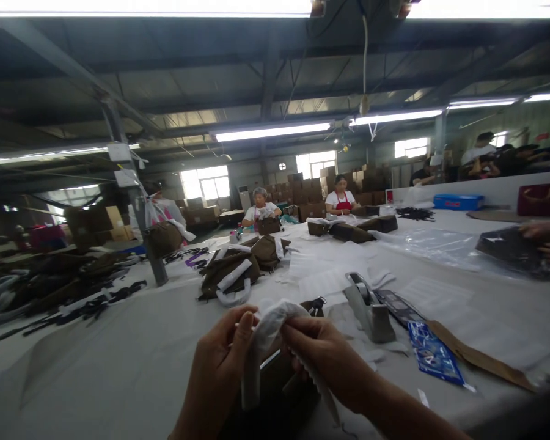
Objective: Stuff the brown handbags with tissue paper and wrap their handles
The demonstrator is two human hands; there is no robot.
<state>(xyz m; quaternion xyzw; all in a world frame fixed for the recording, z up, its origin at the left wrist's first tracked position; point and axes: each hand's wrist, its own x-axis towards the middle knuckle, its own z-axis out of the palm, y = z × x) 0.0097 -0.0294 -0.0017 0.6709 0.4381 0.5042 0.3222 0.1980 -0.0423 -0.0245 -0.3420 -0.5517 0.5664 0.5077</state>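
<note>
Head view: left hand (222, 357) and right hand (327, 351) pinch the arched white wrap (268, 324)! Tape dispenser (376, 315) sits beyond the right grip.

There is one tape dispenser (372, 308), one blue packet (433, 354), one red-marked blue box (458, 202) and one maroon handbag (541, 200).

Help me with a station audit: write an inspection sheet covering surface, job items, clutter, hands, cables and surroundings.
Surface: white-topped table, loose white sheets lying across it.
Job items: white arched wrap in hand, above a dark item; brown bags farther off.
Clutter: tape dispenser, blue packet and brown strip, on the right.
Hands: left hand and right hand both pinch the wrap.
Cables: white cord hanging from overhead.
Surroundings: co-workers beyond the table, stacked cartons, lit tube lights.
</note>
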